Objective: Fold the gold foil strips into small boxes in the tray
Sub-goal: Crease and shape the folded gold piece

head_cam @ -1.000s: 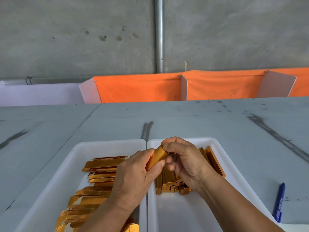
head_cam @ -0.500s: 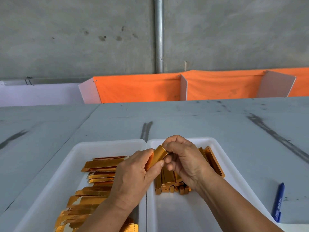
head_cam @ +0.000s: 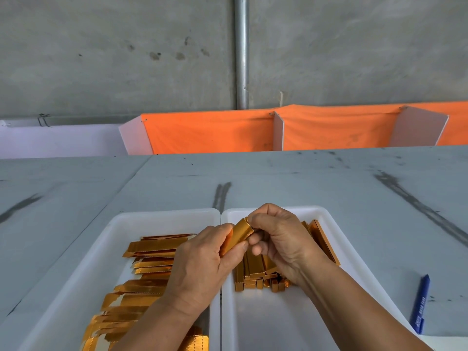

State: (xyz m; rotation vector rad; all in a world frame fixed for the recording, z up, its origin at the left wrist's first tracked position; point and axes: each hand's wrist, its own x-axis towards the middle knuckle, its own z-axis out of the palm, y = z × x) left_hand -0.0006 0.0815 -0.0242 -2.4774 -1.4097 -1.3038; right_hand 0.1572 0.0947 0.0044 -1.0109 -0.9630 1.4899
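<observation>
L hand (head_cam: 200, 262): gripped gold strip (head_cam: 241, 233) lower end.
R hand (head_cam: 281, 239): pinched its top end.
Trays: white, side by side.

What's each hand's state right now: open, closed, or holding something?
Left hand: closed, gripping the lower end of the gold foil piece.
Right hand: closed, pinching the same piece's upper end.

Left hand (head_cam: 200, 259) and right hand (head_cam: 281, 239) close together, fingers curled.
</observation>
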